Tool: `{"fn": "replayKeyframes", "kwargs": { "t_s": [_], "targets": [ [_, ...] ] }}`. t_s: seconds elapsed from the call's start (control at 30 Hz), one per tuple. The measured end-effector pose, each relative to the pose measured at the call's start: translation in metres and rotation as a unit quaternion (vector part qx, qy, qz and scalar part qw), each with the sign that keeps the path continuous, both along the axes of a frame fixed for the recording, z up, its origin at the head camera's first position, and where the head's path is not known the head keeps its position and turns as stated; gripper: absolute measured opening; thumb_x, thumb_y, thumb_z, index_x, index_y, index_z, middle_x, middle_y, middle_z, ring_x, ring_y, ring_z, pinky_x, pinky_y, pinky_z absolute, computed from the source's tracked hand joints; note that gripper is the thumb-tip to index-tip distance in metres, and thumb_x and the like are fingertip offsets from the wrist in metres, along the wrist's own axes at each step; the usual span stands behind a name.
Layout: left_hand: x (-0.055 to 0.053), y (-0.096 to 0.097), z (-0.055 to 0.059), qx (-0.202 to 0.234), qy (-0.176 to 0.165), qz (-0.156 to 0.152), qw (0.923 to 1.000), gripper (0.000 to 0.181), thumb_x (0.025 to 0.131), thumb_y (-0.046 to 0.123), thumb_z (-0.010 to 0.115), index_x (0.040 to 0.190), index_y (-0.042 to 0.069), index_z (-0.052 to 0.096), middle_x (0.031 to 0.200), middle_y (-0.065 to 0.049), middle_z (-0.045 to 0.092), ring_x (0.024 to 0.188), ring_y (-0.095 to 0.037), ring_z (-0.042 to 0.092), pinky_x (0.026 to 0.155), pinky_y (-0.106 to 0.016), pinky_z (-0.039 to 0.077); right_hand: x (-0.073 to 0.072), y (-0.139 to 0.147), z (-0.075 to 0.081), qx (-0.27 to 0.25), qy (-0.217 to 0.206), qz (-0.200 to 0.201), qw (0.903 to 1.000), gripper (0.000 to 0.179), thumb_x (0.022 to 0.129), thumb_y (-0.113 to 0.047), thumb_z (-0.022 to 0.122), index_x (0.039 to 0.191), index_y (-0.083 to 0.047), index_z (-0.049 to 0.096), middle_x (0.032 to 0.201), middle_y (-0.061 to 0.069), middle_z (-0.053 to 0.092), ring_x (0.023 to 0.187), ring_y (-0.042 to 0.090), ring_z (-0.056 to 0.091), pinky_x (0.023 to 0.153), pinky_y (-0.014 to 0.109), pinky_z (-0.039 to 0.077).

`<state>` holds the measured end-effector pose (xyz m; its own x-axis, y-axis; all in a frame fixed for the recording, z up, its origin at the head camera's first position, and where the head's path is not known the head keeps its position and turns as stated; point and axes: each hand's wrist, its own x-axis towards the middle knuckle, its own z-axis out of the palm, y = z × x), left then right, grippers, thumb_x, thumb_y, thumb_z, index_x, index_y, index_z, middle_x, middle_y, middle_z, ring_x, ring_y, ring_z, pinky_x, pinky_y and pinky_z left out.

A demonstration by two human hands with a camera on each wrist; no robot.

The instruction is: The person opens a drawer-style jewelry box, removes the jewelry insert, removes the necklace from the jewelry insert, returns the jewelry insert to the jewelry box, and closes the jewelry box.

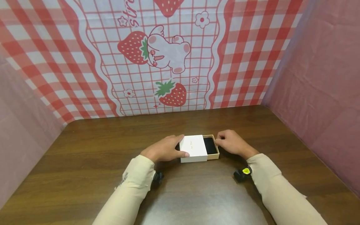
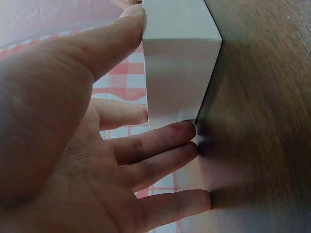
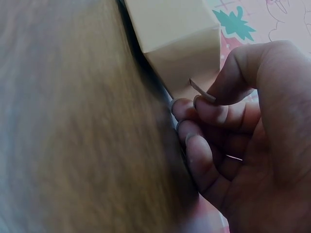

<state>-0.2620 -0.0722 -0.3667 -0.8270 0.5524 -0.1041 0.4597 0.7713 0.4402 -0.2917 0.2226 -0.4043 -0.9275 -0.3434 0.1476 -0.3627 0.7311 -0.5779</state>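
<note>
Sliding out tan boxy cardboard drawer, I'd guess: right hand, fingers curled, pinches its thin pale tab; left hand grips white square cardboard sleeve between half-spread thumb and fingers. Next: likely steady pull.
</note>
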Motion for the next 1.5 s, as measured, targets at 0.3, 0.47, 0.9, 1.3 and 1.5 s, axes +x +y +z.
{"fn": "replayKeyframes", "kwargs": {
  "t_s": [0.3,0.47,0.9,1.3,1.5],
  "targets": [
    [0.0001,-0.0007,0.0011,0.001,0.000,0.003,1.0000,0.085,0.093,0.045,0.070,0.156,0.004,0.032,0.145,-0.019,0.050,0.132,-0.027,0.048,0.111,-0.044,0.037,0.0007,-0.0001,0.0014,-0.007,0.001,-0.001,1.0000,0.022,0.087,-0.011,0.061,0.065,-0.013,0.058,0.062,-0.003,0.049,0.062,0.016,0.047,0.057,0.031,0.037],
    [0.0003,-0.0004,0.0024,0.000,-0.001,0.006,1.0000,0.085,0.092,0.046,0.070,0.156,0.004,0.032,0.145,-0.018,0.049,0.132,-0.027,0.048,0.111,-0.044,0.038,0.0015,0.0002,0.0040,-0.013,0.004,0.003,0.9999,0.023,0.088,-0.011,0.061,0.065,-0.013,0.057,0.061,-0.004,0.047,0.061,0.016,0.046,0.056,0.031,0.036],
    [0.0005,0.0004,0.0045,0.000,-0.003,0.004,1.0000,0.086,0.093,0.047,0.070,0.157,0.004,0.031,0.148,-0.019,0.047,0.135,-0.028,0.046,0.112,-0.044,0.036,0.0010,0.0030,0.0045,-0.005,0.011,-0.001,0.9999,0.023,0.087,-0.012,0.060,0.065,-0.014,0.057,0.061,-0.003,0.047,0.061,0.015,0.046,0.057,0.030,0.036],
    [0.0000,-0.0003,-0.0025,0.000,-0.013,0.009,0.9999,0.086,0.092,0.048,0.070,0.156,0.005,0.033,0.147,-0.018,0.048,0.134,-0.027,0.046,0.112,-0.045,0.036,0.0037,0.0032,-0.0021,-0.018,0.011,-0.002,0.9998,0.023,0.085,-0.009,0.060,0.063,-0.014,0.056,0.061,-0.004,0.049,0.060,0.015,0.046,0.056,0.031,0.036],
    [-0.0003,-0.0002,-0.0004,0.003,-0.009,0.007,0.9999,0.086,0.092,0.047,0.070,0.156,0.004,0.032,0.147,-0.019,0.048,0.134,-0.028,0.046,0.112,-0.044,0.036,0.0033,0.0039,0.0007,-0.015,0.004,-0.007,0.9999,0.022,0.085,-0.008,0.059,0.064,-0.014,0.056,0.061,-0.003,0.050,0.060,0.016,0.047,0.056,0.031,0.037]
  ]
}}
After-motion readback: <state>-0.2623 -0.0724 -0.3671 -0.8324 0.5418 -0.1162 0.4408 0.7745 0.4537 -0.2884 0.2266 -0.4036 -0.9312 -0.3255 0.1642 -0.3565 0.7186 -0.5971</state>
